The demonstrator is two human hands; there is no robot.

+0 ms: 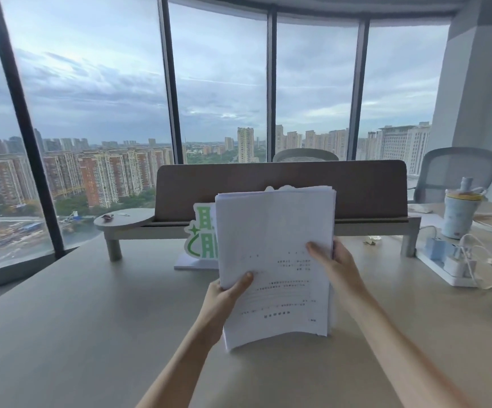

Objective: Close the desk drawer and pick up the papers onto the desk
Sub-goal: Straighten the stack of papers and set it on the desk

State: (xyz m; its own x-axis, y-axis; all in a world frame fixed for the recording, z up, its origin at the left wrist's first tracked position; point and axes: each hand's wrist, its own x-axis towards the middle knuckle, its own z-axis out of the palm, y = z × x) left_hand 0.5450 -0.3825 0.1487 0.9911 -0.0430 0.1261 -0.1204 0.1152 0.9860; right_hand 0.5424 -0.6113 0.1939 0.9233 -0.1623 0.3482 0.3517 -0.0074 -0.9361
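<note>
A thick stack of white printed papers (274, 245) stands nearly upright over the middle of the pale desk (91, 319), its lower edge close to or on the desktop. My left hand (227, 293) grips the stack's left edge, thumb on the front sheet. My right hand (331, 260) holds the right edge, thumb across the front. The desk drawer is out of sight.
A grey monitor riser (138, 228) with a brown divider panel (283, 187) crosses the desk behind the papers. A green-and-white sign (199, 234) stands behind the stack. At the right are a power strip with chargers (451, 260), cables and a cup (459, 213). Two office chairs stand beyond.
</note>
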